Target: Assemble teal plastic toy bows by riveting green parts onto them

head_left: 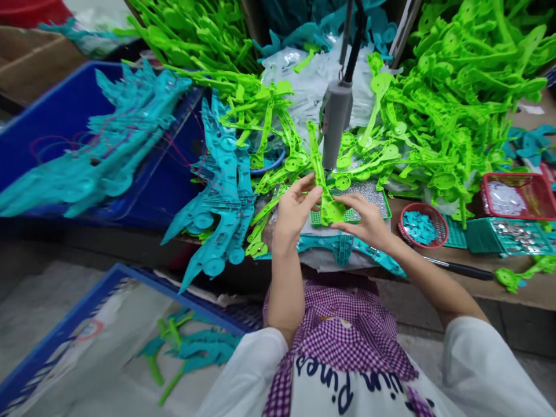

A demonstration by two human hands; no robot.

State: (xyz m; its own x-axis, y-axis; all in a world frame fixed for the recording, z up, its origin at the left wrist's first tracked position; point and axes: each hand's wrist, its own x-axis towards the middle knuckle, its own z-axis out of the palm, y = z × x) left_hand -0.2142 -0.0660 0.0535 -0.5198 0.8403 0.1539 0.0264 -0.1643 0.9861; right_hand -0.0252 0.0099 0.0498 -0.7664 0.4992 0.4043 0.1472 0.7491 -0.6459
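Note:
Between my two hands is a long bright green plastic part [333, 212] with a rounded lower end. My left hand [296, 207] is closed on its shaft, fingertips pinching it from the left. With thumb and fingers, my right hand [364, 220] grips the rounded end from the right. A grey electric screwdriver [336, 124] hangs tip down just behind the part. Beneath it stands a green tray [388, 204] holding many small silvery pieces, probably screws. A teal plastic part [343, 250] lies along the table edge below my hands.
Green part piles [460, 116] crowd the back and right. Teal assemblies with thin red wires [226, 191] lie left, beside a blue bin [130, 197]. At right are a red basket [443, 229] of teal pieces and a black-handled tool [467, 270]. A blue crate [73, 347] sits lower left.

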